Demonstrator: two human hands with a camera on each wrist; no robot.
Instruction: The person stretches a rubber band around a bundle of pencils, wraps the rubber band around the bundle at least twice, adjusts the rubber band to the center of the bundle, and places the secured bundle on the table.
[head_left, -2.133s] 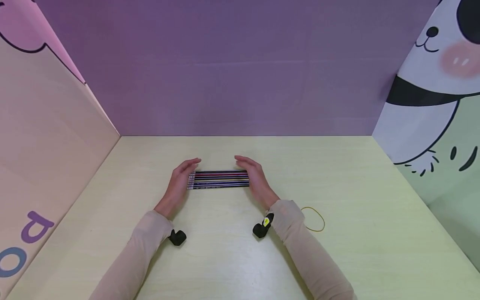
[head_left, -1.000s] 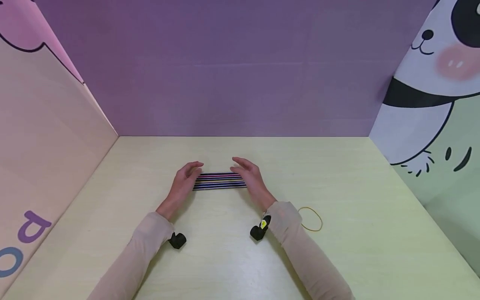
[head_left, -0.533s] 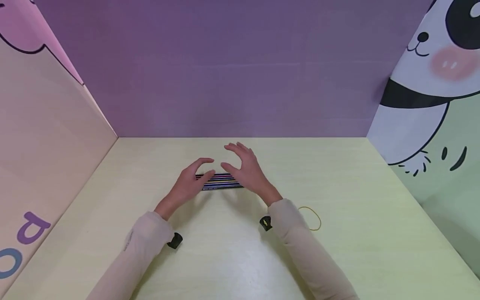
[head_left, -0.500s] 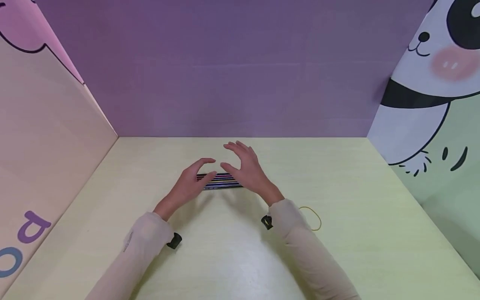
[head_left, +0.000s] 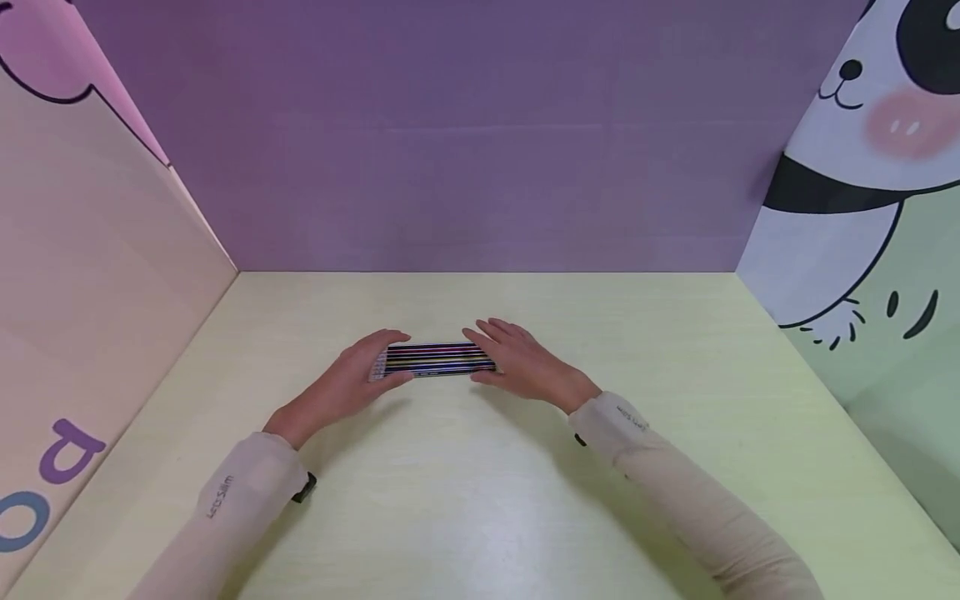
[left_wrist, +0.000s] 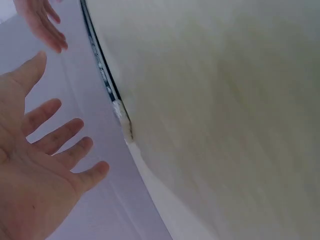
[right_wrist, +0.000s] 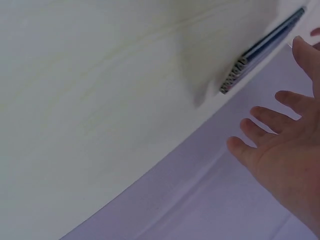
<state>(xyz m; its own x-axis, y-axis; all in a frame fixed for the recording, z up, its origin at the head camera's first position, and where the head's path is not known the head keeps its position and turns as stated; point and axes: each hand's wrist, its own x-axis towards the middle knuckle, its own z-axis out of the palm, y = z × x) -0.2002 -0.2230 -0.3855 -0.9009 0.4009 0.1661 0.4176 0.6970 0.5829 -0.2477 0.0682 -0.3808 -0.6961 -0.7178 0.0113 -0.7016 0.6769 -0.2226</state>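
Observation:
Several dark striped pencils [head_left: 438, 358] lie side by side on the pale table, pointing left to right. My left hand [head_left: 348, 379] is at their whitish left end, thumb on the near side and fingers on the far side. At the opposite end is my right hand [head_left: 525, 367], its fingers spread. Both wrist views show the left palm [left_wrist: 37, 170] and the right palm [right_wrist: 287, 155] apart from the pencils, fingers extended and nothing held. My left hand partly covers the whitish ends in the head view.
The pale table [head_left: 465, 517] meets a purple wall [head_left: 480, 142] at the back. A cream panel [head_left: 105, 275] stands on the left, and a panel with a panda drawing [head_left: 900, 208] on the right.
My hands have moved apart and lowered, from over the middle of the pencils to their two ends. My forearms have swung outward, and the yellow elastic band seen earlier is now out of sight.

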